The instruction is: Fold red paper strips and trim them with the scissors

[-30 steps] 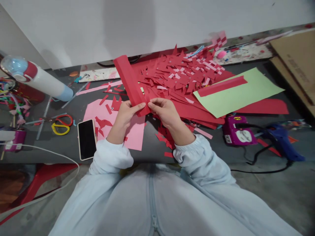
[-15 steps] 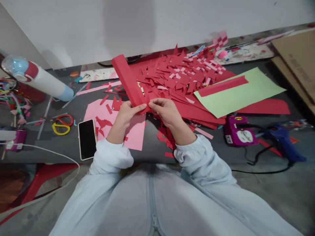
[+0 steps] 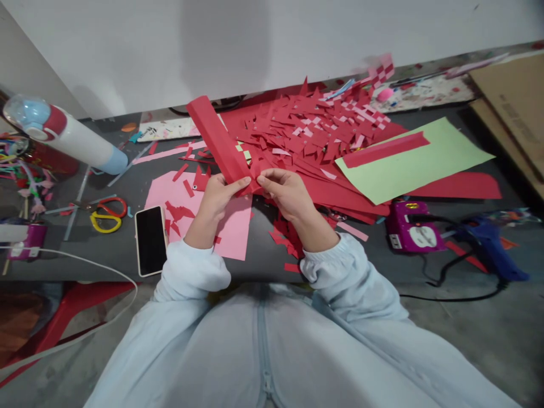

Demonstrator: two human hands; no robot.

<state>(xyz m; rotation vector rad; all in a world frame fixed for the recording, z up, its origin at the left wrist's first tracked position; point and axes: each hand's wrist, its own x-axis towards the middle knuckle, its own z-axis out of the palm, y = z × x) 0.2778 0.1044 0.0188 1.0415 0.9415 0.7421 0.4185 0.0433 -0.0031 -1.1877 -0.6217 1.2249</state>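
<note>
Head view, w/ pink sheet (image 3: 233,229) on dark table (image 3: 264,255) as landmark. Holding red strip (image 3: 216,139) in both hands, near end over far R edge of pink sheet, slanting away up-left past its far edge.

With L hand (image 3: 215,203), above R part of pink sheet: half-curled grip, pressing thumb on near end of red strip, fingers mostly hidden underneath, prob. as backing for thin paper. With R hand (image 3: 288,194), just R of pink sheet: tight thumb-and-finger pinch at same end; can't tell if on red strip only or on a 2nd layer too. Thumb nearly to thumb, prob. for fine control there. Far end of red strip left unheld, prob. b/c stiff enough thanks to lengthwise creases.

On pink sheet: red scraps (image 3: 179,212), prob. dropped there as handy spot for bits. Beyond & R of pink sheet: heap of red cutouts (image 3: 289,127), prob. pushed back for elbow room. Farther R of pink sheet: green sheet (image 3: 429,170) under 2nd red strip (image 3: 385,150), plus purple box (image 3: 403,226) & glue gun (image 3: 488,243), prob. for R-side reach. By L edge of pink sheet: phone (image 3: 151,241); farther L, scissors (image 3: 104,216), prob. parked aside.
</note>
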